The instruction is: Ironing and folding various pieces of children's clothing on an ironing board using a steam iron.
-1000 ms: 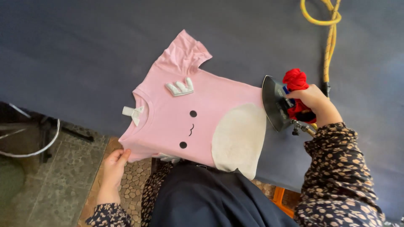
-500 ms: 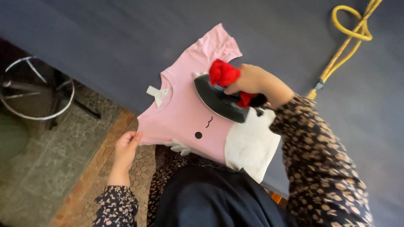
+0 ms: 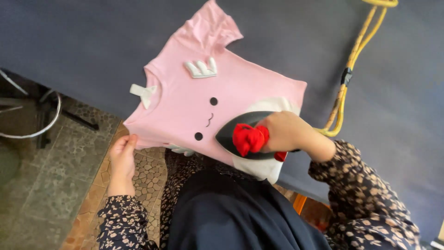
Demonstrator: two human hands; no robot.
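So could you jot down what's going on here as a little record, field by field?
Garment: small pink cotton T-shirt with a stitched face, lying flat
Surface: dark blue padded ironing table
Left hand: pinches the T-shirt's sleeve at the table edge
Right hand: grips the red cloth-wrapped handle of a dark metal iron
Iron position: on the T-shirt's lower front, beside the face
Cable: yellow cord on the table, right side
Floor: stone tiles

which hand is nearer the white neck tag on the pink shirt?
Left. The left hand pinches the pink shirt edge just below the white neck tag; the right hand grips the iron farther off.
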